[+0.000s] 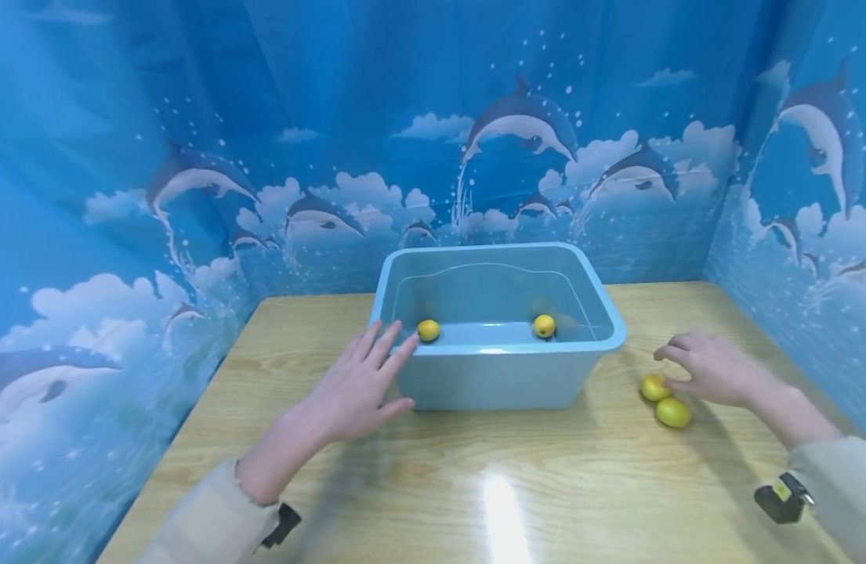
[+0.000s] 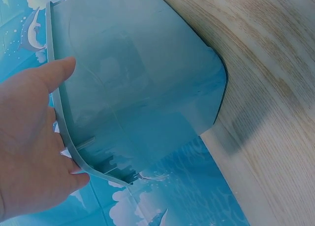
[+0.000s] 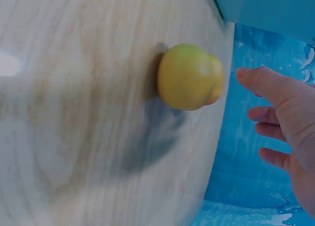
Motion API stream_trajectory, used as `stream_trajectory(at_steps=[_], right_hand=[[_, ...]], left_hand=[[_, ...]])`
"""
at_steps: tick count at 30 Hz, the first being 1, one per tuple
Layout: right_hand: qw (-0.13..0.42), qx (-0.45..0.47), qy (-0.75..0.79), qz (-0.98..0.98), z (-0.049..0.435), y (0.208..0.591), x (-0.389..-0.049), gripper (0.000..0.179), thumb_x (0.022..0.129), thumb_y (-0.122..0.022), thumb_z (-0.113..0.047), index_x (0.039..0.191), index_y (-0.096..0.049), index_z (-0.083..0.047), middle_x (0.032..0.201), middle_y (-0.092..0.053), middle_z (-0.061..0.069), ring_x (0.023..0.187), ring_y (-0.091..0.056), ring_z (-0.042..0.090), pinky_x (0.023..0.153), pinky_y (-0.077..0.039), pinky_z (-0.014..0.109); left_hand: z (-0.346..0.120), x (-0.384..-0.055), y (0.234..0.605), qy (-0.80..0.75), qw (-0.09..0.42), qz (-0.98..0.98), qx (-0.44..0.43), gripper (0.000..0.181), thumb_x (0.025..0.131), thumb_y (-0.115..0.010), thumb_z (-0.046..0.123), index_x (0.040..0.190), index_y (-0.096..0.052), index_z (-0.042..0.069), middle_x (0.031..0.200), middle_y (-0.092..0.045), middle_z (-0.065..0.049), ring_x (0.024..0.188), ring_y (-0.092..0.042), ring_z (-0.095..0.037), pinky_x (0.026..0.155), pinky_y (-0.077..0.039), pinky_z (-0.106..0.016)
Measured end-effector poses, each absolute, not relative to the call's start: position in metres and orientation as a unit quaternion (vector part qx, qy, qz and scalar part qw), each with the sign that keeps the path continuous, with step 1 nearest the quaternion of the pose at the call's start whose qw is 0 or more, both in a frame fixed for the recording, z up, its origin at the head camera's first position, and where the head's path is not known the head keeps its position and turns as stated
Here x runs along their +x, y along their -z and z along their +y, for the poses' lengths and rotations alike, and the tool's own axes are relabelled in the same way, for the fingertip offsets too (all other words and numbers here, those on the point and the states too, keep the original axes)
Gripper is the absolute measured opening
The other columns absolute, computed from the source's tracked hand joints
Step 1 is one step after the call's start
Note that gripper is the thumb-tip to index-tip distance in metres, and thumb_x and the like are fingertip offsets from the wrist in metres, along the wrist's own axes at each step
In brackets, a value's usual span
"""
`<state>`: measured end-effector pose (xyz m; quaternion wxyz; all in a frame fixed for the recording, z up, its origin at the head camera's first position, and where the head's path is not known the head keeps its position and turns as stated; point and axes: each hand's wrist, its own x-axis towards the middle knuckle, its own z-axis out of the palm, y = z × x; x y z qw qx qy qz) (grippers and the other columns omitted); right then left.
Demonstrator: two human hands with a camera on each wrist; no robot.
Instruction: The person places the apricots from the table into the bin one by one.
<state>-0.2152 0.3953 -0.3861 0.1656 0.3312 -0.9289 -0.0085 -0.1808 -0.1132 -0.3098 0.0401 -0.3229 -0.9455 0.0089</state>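
Observation:
A light-blue plastic bin (image 1: 492, 381) stands on the table, with one round yellow fruit (image 1: 429, 330) inside at the left and another yellow fruit (image 1: 544, 326) at the right. My left hand (image 1: 355, 384), fingers spread and straight, is at the bin's front left corner, overlapping the rim in the head view. To the right of the bin, two yellow fruits lie together, a rear fruit (image 1: 655, 387) and a greener front fruit (image 1: 673, 413). Just over the rear one is my right hand (image 1: 718, 368), its fingers loosely bent; in the right wrist view a gap shows between thumb and fruit.
The wooden table (image 1: 433, 478) reaches back to a blue curtain (image 1: 376, 102) printed with dolphins and clouds, which also hangs along both sides. Small black devices are strapped at the left wrist (image 1: 280, 526) and the right wrist (image 1: 784, 499).

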Motion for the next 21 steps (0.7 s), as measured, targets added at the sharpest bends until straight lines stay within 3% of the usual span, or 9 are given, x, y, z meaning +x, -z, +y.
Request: stream_trajectory(at_steps=[14, 21], right_hand=[[0.080, 0.270, 0.003, -0.959, 0.393, 0.396, -0.214, 0.038, 0.070, -0.078, -0.032, 0.096, -0.067, -0.006, 0.091, -0.061, 0.009, 0.087, -0.057, 0.035, 0.073, -0.046, 0.055], [0.068, 0.258, -0.002, -0.964, 0.391, 0.399, -0.217, 0.037, 0.072, -0.076, -0.035, 0.094, -0.068, -0.006, 0.090, -0.061, 0.009, 0.086, -0.057, 0.035, 0.073, -0.047, 0.054]], left_hand=[[-0.113, -0.180, 0.310, -0.006, 0.037, -0.946, -0.321, 0.083, 0.088, -0.057, 0.048, 0.150, -0.013, 0.015, 0.154, -0.009, -0.016, 0.139, -0.005, -0.039, 0.110, -0.012, -0.051], [-0.114, -0.181, 0.311, -0.007, 0.040, -0.946, -0.323, 0.084, 0.088, -0.058, 0.047, 0.150, -0.012, 0.015, 0.154, -0.008, -0.016, 0.138, -0.005, -0.039, 0.111, -0.012, -0.050]])
